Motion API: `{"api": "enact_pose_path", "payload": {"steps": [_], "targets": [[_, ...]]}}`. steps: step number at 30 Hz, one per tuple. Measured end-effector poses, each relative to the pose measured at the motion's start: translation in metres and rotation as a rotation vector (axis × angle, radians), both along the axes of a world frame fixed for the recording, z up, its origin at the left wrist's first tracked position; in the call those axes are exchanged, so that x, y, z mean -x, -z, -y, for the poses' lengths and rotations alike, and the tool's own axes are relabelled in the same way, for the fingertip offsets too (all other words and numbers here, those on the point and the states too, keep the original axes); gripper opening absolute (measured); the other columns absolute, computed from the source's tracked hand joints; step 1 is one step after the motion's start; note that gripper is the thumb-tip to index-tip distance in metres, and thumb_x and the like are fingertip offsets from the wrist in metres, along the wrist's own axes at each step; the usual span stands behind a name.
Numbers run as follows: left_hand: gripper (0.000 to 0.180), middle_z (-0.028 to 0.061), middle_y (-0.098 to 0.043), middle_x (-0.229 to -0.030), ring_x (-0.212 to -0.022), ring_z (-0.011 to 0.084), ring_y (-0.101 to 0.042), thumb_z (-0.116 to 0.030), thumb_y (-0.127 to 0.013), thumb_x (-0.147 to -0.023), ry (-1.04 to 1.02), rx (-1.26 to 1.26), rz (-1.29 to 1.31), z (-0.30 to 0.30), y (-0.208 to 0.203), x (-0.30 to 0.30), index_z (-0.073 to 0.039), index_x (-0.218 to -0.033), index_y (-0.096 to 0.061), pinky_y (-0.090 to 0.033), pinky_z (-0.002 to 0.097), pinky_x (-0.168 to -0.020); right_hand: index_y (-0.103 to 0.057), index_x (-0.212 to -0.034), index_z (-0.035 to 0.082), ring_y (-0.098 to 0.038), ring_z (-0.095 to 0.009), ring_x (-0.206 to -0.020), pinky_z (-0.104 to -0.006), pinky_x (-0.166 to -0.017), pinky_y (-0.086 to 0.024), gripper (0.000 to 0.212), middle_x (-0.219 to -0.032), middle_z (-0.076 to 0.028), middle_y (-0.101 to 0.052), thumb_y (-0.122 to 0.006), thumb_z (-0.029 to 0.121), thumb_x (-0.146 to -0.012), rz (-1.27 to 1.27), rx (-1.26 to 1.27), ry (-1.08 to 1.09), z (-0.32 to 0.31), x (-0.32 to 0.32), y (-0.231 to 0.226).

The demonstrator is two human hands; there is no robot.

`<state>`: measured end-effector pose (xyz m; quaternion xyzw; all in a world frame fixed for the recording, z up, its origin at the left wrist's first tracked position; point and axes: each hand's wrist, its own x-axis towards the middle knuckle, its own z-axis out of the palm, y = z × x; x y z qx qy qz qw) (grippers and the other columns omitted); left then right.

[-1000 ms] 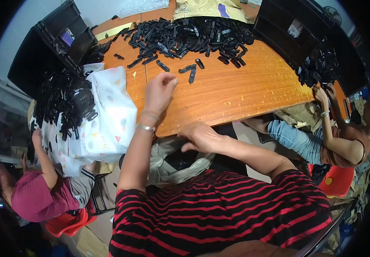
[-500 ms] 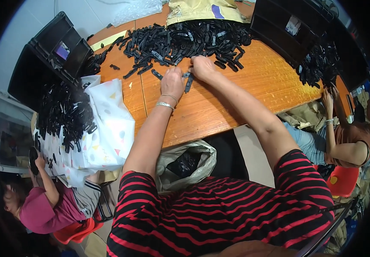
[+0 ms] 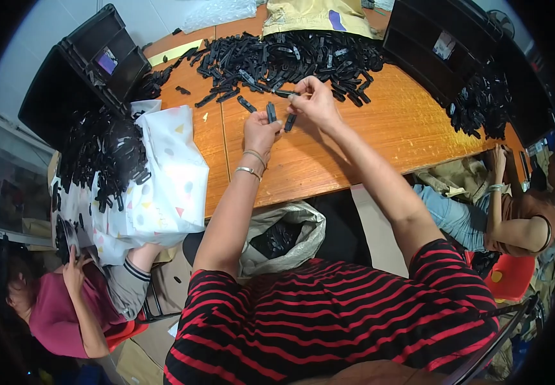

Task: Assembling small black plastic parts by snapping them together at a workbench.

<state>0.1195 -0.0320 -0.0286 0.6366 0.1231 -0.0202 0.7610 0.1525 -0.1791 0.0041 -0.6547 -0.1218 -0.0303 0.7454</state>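
My left hand (image 3: pixel 261 133) is closed on a narrow black plastic part (image 3: pixel 271 113), which stands up from between thumb and fingers above the wooden table. To its right, my right hand (image 3: pixel 316 104) pinches another slim black plastic piece (image 3: pixel 284 94) by one end, close to the front of the heap. A loose black part (image 3: pixel 290 122) lies on the tabletop between my hands, and one more loose part (image 3: pixel 246 104) rests just beyond my left hand. Behind both hands spreads a large heap of similar black parts (image 3: pixel 232 64). What exactly these parts are cannot be told.
A yellowish sack (image 3: pixel 316 16) lies behind the heap. Black crates (image 3: pixel 418 51) stand at both sides. At left, white patterned cloth (image 3: pixel 174 167) bears more black parts. An open woven sack (image 3: pixel 312 237) sits below the table edge. Co-workers (image 3: pixel 65 308) sit left and right.
My hands have moved apart. My left hand now holds a black part upright, and my right hand has lifted with a piece pinched in it. The left co-worker's arm has shifted.
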Motion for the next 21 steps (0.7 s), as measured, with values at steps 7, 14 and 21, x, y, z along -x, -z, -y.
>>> {"api": "enact_pose_path", "payload": {"steps": [7,14,21], "targets": [[0.021,0.0088,-0.065,-0.088,-0.075,0.0123,-0.061,0.006,-0.063,-0.080,0.034,0.097,0.306,0.010,-0.005,0.023,0.001,-0.098,-0.054,-0.050,0.0223,-0.067,-0.065,-0.098,0.003,-0.064,-0.017,-0.059,-0.0299,-0.058,-0.051,0.025,-0.070,-0.010,-0.066,-0.071,0.010,-0.075,0.304,0.475,0.248,-0.011,0.040,0.023],[0.025,-0.0001,-0.065,-0.083,-0.068,0.0058,-0.059,-0.003,-0.064,-0.085,0.196,0.136,0.054,-0.020,-0.016,0.034,-0.003,-0.109,-0.056,-0.049,0.0178,-0.061,-0.067,-0.097,0.003,-0.066,-0.017,-0.062,-0.0303,-0.060,-0.052,0.024,-0.069,-0.010,-0.067,-0.073,0.011,-0.075,0.174,0.532,0.161,-0.010,0.051,0.010],[0.028,0.0025,-0.065,-0.090,-0.077,0.0084,-0.061,0.001,-0.062,-0.085,0.150,0.278,0.107,-0.023,-0.020,0.038,-0.002,-0.112,-0.056,-0.051,0.0196,-0.068,-0.064,-0.103,-0.001,-0.060,-0.007,-0.063,-0.0217,-0.058,-0.049,0.023,-0.082,-0.006,-0.067,-0.069,0.004,-0.081,0.113,0.327,0.070,-0.008,0.057,0.004]]}}
